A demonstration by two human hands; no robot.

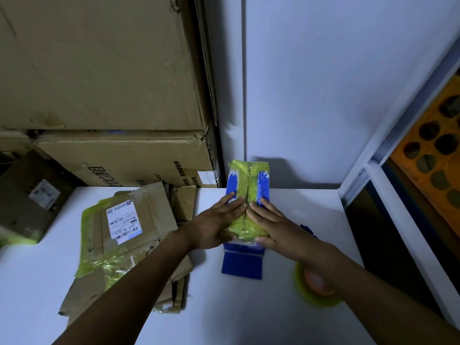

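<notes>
Palms down, a person's left hand (216, 224) and right hand (271, 225) press side by side on the taped blue box (249, 178). The fingers of both lie straight along the yellow-green tape over its top seam, and neither hand is closed round anything. The thumbs rest at the box's near end. The box lies lengthwise near the far edge of the white tabletop (49, 270), right of centre, with its far end overhanging towards the white wall (323, 95) and its blue near face turned to the camera.

Just left of the box, a pile of flattened cardboard (149, 215) spreads across the tabletop's far-left part. It is streaked with the same yellow-green tape and carries a white shipping label (123, 224). The left forearm crosses over the pile's near corner.

At the tabletop's right edge sits a yellow-green tape roll (302, 287), half hidden beneath the right forearm. A scrap of blue shows beside the right wrist, too covered to identify.

Beyond the far-left edge, large brown cartons (112, 158) are stacked against the wall, and a smaller carton (27, 202) stands at the far-left corner. Off the right edge, past a white frame, hangs an orange panel (433, 155) with dark round spots.
</notes>
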